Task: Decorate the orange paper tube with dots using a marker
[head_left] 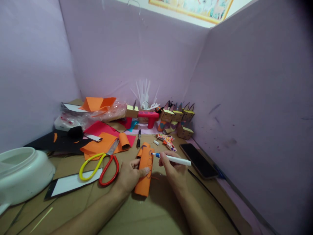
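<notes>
My left hand (130, 176) grips an orange paper tube (143, 186) from its left side, thumb across the top. Dark oval outlines are drawn along the tube, and a shorter orange roll (144, 146) adjoins its far end. In my right hand (174, 169) is a white marker (179, 160) with a blue collar, its tip at the tube's upper right edge. Whether the tip touches the paper I cannot tell. A small white cap (156, 142) lies just beyond the tube. Left of my left hand are scissors (111, 153) with yellow and red handles.
A phone (199, 160) and a black cable (215, 202) lie to the right. Orange sheets (97, 143), a black pen (139, 138) and small cardboard animal heads (167, 115) sit farther back. A white pot (26, 176) stands at left; purple walls (137, 52) enclose the cardboard surface.
</notes>
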`<state>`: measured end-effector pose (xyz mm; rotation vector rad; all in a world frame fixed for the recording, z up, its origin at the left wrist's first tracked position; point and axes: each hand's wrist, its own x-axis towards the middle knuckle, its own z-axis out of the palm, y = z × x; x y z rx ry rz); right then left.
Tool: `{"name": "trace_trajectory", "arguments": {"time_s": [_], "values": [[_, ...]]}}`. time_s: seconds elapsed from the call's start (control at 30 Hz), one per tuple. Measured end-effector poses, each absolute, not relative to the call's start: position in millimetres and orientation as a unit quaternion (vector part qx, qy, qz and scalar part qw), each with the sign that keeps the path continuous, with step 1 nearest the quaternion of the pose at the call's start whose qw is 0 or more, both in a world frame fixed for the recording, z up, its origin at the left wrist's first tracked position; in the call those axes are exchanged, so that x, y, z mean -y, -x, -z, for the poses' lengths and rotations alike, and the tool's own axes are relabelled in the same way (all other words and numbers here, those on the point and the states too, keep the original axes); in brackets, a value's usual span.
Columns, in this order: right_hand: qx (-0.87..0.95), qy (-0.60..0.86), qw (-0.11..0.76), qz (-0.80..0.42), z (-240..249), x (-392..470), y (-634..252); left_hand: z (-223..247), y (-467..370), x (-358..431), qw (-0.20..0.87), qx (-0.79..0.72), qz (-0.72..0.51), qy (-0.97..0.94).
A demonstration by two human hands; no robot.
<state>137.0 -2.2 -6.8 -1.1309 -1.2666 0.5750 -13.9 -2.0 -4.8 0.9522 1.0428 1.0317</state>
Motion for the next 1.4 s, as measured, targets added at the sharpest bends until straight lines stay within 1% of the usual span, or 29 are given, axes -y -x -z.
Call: {"name": "trace_trajectory", "arguments": {"time_s": [0.37, 0.53, 0.73, 1.13, 1.4], "values": [[0.555, 0.478, 0.632, -0.253, 4.6, 3.9, -136.6, 3.5, 13.1, 2.8, 0.64, -0.461, -0.454, -0.414], [0.548, 0.495, 0.624, -0.256, 4.6, 4.0, -137.1, 4.8, 13.5, 2.2, 0.642, -0.46, -0.453, -0.414], [0.557, 0.472, 0.637, -0.247, 2.3, 3.6, -135.8, 3.7, 13.7, 3.5, 0.644, -0.456, -0.454, -0.414], [0.549, 0.495, 0.627, -0.245, 6.5, 2.9, -138.3, 0.6, 11.9, 4.0, 0.652, -0.462, -0.457, -0.39], [0.541, 0.486, 0.638, -0.251, 2.5, 3.4, -135.7, 0.2, 13.2, 4.5, 0.645, -0.459, -0.458, -0.405]]}}
